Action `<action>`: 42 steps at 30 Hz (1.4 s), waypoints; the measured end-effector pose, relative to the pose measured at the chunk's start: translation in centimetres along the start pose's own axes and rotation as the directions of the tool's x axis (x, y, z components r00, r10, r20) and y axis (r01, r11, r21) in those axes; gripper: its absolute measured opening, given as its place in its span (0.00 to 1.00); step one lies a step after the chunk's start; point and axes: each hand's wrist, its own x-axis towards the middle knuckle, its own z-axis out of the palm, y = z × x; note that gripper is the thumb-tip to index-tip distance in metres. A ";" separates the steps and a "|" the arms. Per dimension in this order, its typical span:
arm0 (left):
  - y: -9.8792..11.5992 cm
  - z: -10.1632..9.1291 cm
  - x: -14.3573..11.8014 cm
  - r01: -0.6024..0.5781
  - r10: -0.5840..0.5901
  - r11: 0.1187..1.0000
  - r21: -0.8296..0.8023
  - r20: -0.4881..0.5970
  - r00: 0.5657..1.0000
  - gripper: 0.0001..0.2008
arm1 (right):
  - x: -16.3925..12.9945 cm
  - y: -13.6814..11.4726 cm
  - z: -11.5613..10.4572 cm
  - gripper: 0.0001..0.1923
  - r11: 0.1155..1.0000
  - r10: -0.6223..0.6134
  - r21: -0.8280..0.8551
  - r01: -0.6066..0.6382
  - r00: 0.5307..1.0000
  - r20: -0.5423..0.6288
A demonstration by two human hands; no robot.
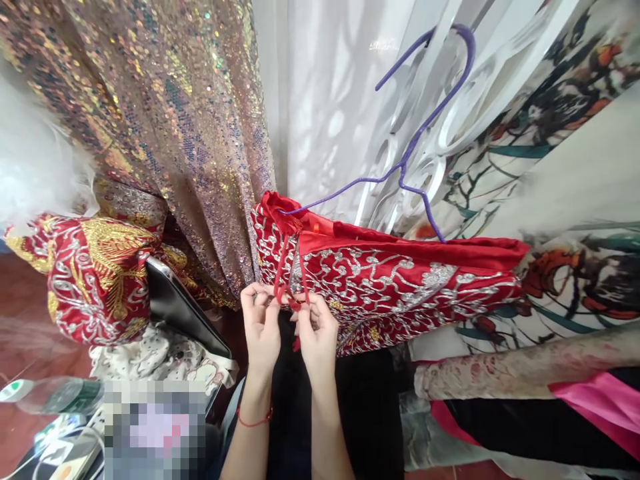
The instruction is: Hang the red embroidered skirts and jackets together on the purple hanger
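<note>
In the head view, the red garment (pixel 370 270) with silver embroidery spans the middle of the scene, just beyond the person's dark clothing (pixel 373 400). A purple hanger (pixel 410 150) rises from its open top edge, the hook toward the far side; the hanger's two arms run to that edge, apparently to keep the top spread.

At the garment's left end hangs a red cord (pixel 281 263). The left hand (pixel 261 319) has thumb and fingers pressed together on it, and the right hand (pixel 319 327) pinches a second strand just beside — each grip is clamped on cord. Holding them so close probably gives fine control over the small tangle or knot between the fingertips; its exact form is hard to tell.

To the left, a dark flat device (pixel 185 308) leans against a red-and-gold embroidered cloth (pixel 103 277), which seems to prop it. Near left is a clear bottle (pixel 63 395), its cap on; whether it holds liquid, I cannot tell.
</note>
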 end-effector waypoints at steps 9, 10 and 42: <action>-0.4 -1.1 -0.3 -0.031 0.031 0.999 0.045 -0.004 1.000 0.20 | -0.6 0.0 -0.3 0.09 0.994 -0.110 -0.024 0.110 0.994 -0.002; -0.4 -1.0 -0.3 -0.053 0.055 0.997 0.061 -0.029 0.998 0.19 | -0.6 -0.1 -0.4 0.09 0.992 -0.122 -0.030 0.121 0.993 -0.001; 1.6 -2.1 4.2 -0.386 0.059 0.555 0.737 0.428 0.902 0.16 | 2.2 -2.1 -2.1 0.14 0.903 -0.133 -0.373 0.215 0.964 0.231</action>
